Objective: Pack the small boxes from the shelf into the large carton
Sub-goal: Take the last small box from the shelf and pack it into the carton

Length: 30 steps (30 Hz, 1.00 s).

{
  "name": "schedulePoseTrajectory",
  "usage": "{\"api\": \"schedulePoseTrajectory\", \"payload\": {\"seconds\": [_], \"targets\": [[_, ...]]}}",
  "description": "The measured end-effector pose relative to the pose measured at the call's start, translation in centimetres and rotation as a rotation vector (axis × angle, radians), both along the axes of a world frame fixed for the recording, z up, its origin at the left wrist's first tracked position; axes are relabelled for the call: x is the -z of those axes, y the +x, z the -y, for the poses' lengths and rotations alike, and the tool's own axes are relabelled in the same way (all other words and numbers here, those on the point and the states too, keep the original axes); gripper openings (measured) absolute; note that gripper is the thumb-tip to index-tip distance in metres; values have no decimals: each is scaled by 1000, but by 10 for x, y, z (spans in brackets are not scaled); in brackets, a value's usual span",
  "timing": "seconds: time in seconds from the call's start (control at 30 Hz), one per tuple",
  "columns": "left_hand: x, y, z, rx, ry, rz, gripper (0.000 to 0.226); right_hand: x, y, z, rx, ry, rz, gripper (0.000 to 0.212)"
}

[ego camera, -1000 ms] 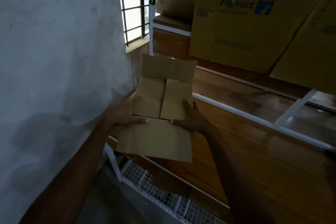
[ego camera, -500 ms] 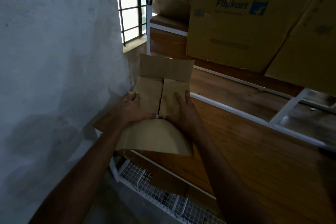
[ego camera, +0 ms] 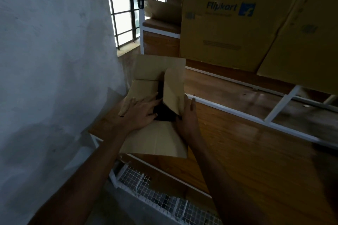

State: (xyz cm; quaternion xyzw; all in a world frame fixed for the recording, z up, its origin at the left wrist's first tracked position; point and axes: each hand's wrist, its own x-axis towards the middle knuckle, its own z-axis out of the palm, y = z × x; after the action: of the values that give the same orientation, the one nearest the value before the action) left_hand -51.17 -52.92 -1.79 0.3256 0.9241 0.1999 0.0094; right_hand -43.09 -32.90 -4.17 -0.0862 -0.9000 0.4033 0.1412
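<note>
A small brown cardboard box (ego camera: 155, 140) sits on the left end of a wooden shelf board (ego camera: 247, 148), its top flaps partly open with a dark gap in the middle. My left hand (ego camera: 140, 111) lies flat on the left inner flap, pressing it down. My right hand (ego camera: 188, 120) grips the right side of the box, where the right flap (ego camera: 173, 91) stands raised. The far flap stands upright and the near flap hangs toward me. A large Flipkart carton (ego camera: 228, 23) stands on the shelf behind.
A white wall (ego camera: 54, 60) runs close along the left. A barred window (ego camera: 122, 14) lies beyond the box. A second big carton (ego camera: 307, 42) leans at the right. White metal shelf rails (ego camera: 274, 115) cross the boards, and a wire mesh rack (ego camera: 164, 201) lies below.
The two inner flaps were folded down flat; the right flap has since sprung up, opening a dark gap. My right hand moved to the box's right side and my left slid onto the left flap.
</note>
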Motion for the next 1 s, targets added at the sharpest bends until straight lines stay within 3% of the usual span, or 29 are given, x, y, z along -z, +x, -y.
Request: {"api": "schedulePoseTrajectory", "payload": {"seconds": [0.1,0.2,0.3,0.43,0.53,0.63,0.73,1.0], "targets": [[8,-2,-2,-112,-185,-40,51,5,6,1,89,-255,-28,60],[9,-3,6,-183,-194,-159,66,9,8,6,255,-399,-8,48],[9,10,12,-227,131,-277,58,10,6,9,308,-377,7,44],[14,24,20,-469,524,-429,43,10,5,10,309,-340,12,39],[13,28,27,-634,686,-317,43,10,6,9,327,-355,22,35],[18,26,32,-803,692,-42,42,11,8,7,327,-368,24,37],[16,35,28,-963,733,166,62,12,16,7,357,-368,26,38],[-7,94,-29,-911,791,118,61,-2,86,-37,482,-363,-22,37]]}}
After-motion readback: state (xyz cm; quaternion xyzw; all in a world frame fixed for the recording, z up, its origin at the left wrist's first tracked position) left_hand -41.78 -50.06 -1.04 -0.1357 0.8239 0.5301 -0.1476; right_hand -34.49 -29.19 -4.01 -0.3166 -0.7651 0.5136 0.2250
